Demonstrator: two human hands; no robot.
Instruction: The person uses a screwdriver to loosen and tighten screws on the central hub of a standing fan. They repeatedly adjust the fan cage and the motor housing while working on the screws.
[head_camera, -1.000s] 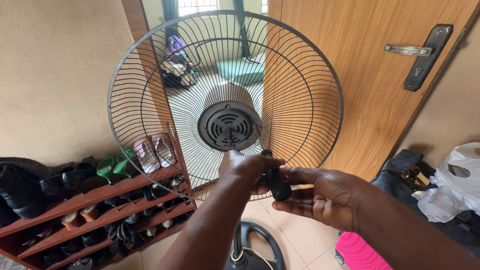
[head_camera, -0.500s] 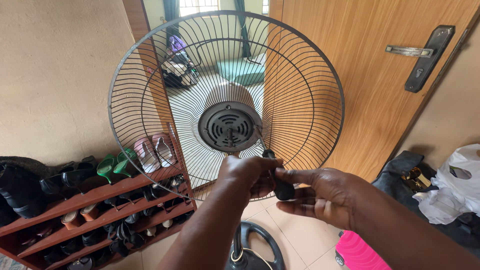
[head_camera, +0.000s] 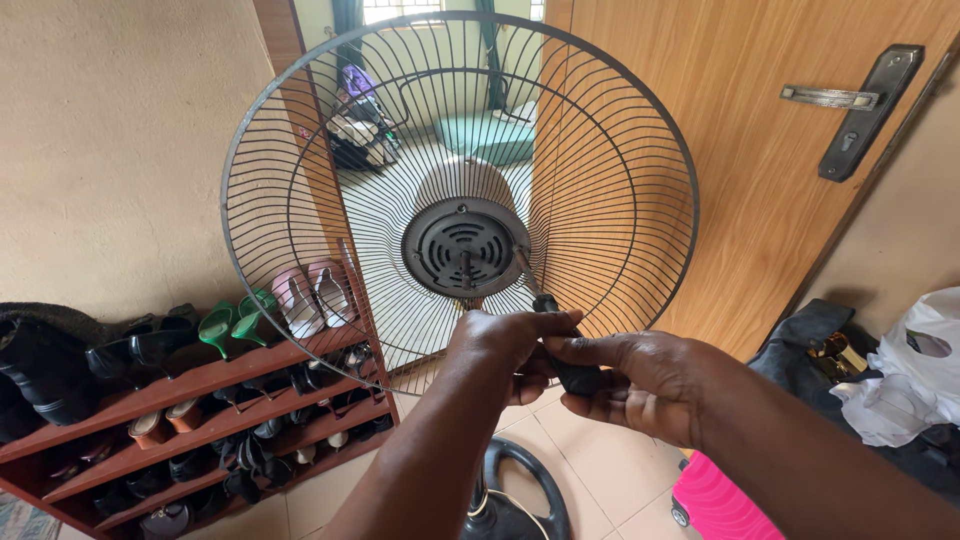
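Gripping a black-handled screwdriver, both hands meet at chest height: right hand with fingers closed around the handle, left hand with fingers curled over its upper end. Shaft tip angles up to the motor housing at the centre of the wire fan guard. Fan base stands on floor tiles below. Shoe rack left; wooden door behind.

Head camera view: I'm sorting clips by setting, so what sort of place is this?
Most likely a home's entry hallway: a wooden shoe rack full of shoes, a wooden door, and both hands holding a screwdriver to a standing fan's wire guard.
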